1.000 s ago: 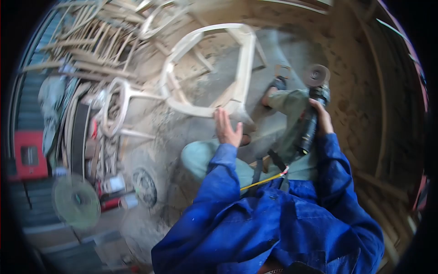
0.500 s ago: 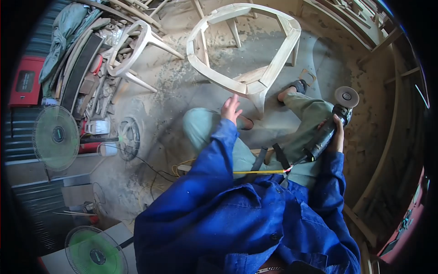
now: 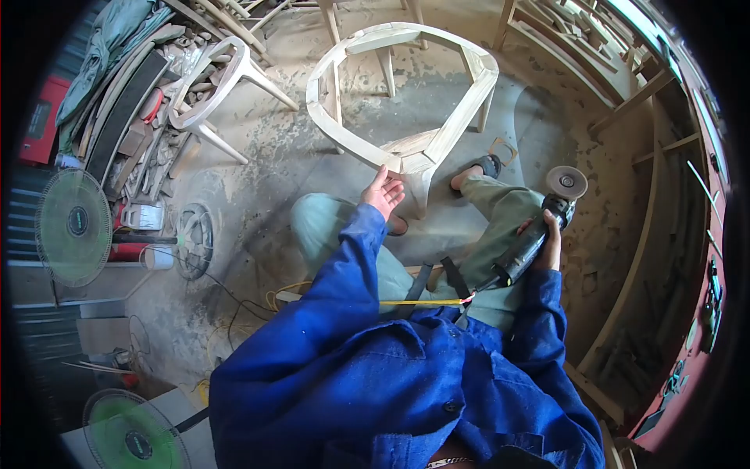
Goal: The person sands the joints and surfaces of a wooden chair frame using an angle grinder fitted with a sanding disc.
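A pale wooden frame with legs [image 3: 461, 112] stands on the floor in front of me. My left hand [image 3: 383, 194] is at its near corner, palm turned up and fingers apart, gripping nothing; whether the fingertips touch the wood is hard to tell. On the right, my right hand [image 3: 551, 241] is wrapped round the black body of an angle grinder [image 3: 523, 248]. The grinder's round disc [image 3: 566, 183] points away from me, above my right leg. A yellow cord [image 3: 422, 302] runs across my lap to the grinder's cable.
A smaller wooden frame [image 3: 247, 66] stands at the upper left beside a pile of wood scraps [image 3: 144, 152]. Two green fans [image 3: 76, 220] are on the left. Wooden boards [image 3: 562, 59] lie on a rack at the upper right. My sandalled foot [image 3: 473, 173] rests beyond the grinder.
My left hand, first laid on the frame's corner, has come off it and turned palm up beside it. The grinder, still in my right hand, has swung lower in view. The view has shifted.
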The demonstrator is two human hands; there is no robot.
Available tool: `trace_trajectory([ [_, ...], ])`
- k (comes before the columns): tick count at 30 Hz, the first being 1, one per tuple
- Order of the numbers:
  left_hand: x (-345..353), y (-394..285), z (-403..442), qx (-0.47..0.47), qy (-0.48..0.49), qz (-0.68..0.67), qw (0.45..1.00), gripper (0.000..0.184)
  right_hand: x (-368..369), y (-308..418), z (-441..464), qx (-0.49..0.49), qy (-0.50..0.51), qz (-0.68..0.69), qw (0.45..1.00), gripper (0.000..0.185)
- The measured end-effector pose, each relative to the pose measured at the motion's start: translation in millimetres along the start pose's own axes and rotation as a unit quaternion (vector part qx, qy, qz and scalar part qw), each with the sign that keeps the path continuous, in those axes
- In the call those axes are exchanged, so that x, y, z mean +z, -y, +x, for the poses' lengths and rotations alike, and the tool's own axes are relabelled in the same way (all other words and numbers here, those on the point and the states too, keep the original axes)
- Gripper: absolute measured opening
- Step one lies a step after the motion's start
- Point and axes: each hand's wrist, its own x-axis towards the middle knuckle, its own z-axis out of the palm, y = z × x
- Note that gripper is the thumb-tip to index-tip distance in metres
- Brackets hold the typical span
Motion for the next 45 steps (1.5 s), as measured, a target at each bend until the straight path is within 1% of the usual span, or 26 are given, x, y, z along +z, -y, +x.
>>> trace_trajectory([
  [1, 0.7, -2.8, -0.5, -0.008, -0.002, 0.001, 1.0, 0.054, 0.9, -0.6, 0.4, -0.003, -0.004, 0.004, 1.0, 0.041],
  [2, 0.6, -4.6, 1.5, -0.015, -0.002, 0.007, 1.0, 0.058, 1.2, -0.1, 0.6, -0.002, -0.003, 0.001, 1.0, 0.041],
  [5, 9.2, -6.9, 2.0, -0.014, -0.05, 0.008, 0.999, 0.061, 0.5, -1.4, 0.1, 0.003, 0.002, -0.004, 1.0, 0.042],
  [6, 10.8, -6.2, 8.4, -0.013, -0.071, -0.006, 0.997, 0.064, -0.7, -1.5, 0.4, 0.005, 0.006, -0.006, 1.0, 0.042],
  [9, 15.1, -17.4, 18.2, 0.025, -0.059, 0.002, 0.998, 0.065, -4.1, 0.5, 0.4, 0.017, 0.015, -0.011, 1.0, 0.045],
  [10, 16.7, -19.6, 22.9, 0.041, -0.067, 0.003, 0.997, 0.065, -4.0, -0.5, 0.9, 0.007, 0.006, -0.006, 1.0, 0.045],
  [13, 15.1, -21.7, 23.5, 0.046, -0.059, 0.066, 0.995, 0.064, 3.1, -1.7, -1.5, -0.006, -0.007, 0.01, 1.0, 0.042],
  [14, 5.0, -21.9, 27.6, 0.045, -0.043, 0.115, 0.991, 0.065, 3.8, -1.9, -3.9, -0.01, -0.011, 0.017, 1.0, 0.041],
  [15, -6.4, -21.6, 31.6, 0.038, -0.049, 0.117, 0.991, 0.07, -0.5, -2.6, 0.6, 0.01, -0.017, 0.021, 1.0, 0.037],
  [16, -12.0, -20.6, 38.6, 0.027, -0.042, 0.124, 0.991, 0.076, 1.9, -3.4, -1.6, -0.006, -0.029, 0.006, 1.0, 0.037],
  [17, -19.6, -19.2, 46.1, 0.024, -0.016, 0.114, 0.993, 0.076, 6.2, -3.4, -7.7, -0.035, -0.05, -0.005, 0.998, 0.037],
  [19, -19.6, -21.6, 44.7, 0.027, -0.018, 0.126, 0.992, 0.074, 0.5, -2.9, -5.1, -0.03, -0.039, -0.023, 0.999, 0.038],
  [21, -27.1, -21.7, 54.5, 0.029, -0.02, 0.175, 0.984, 0.08, 4.8, 1.1, -11.0, -0.013, -0.047, -0.043, 0.998, 0.039],
  [22, -17.7, -25.9, 41.5, 0.037, -0.022, 0.193, 0.98, 0.081, 9.4, 3.7, -14.0, -0.02, -0.063, -0.045, 0.997, 0.04],
  [24, -11.3, -29.7, 33.7, 0.04, -0.062, 0.211, 0.975, 0.08, 11.7, 7.1, -21.4, -0.022, -0.072, -0.042, 0.996, 0.042],
  [27, -8.1, -32.3, 26.7, 0.042, -0.076, 0.221, 0.971, 0.081, 13.9, 6.6, -21.6, -0.021, -0.052, -0.037, 0.998, 0.041],
  [33, -5.3, -30.1, 25.0, 0.047, -0.092, 0.217, 0.971, 0.08, 11.5, 5.0, -17.7, -0.022, -0.037, -0.03, 0.999, 0.038],
  [38, -5.0, -28.7, 27.0, 0.046, -0.105, 0.22, 0.969, 0.078, 10.4, 4.8, -17.6, -0.021, -0.041, -0.036, 0.998, 0.039],
  [41, -3.1, -28.3, 25.2, 0.051, -0.099, 0.227, 0.967, 0.082, 9.4, 3.5, -16.7, -0.023, -0.04, -0.032, 0.998, 0.04],
  [45, -8.6, -27.5, 30.7, 0.046, -0.1, 0.215, 0.97, 0.078, 10.3, 3.7, -17.4, -0.021, -0.044, -0.036, 0.998, 0.041],
])
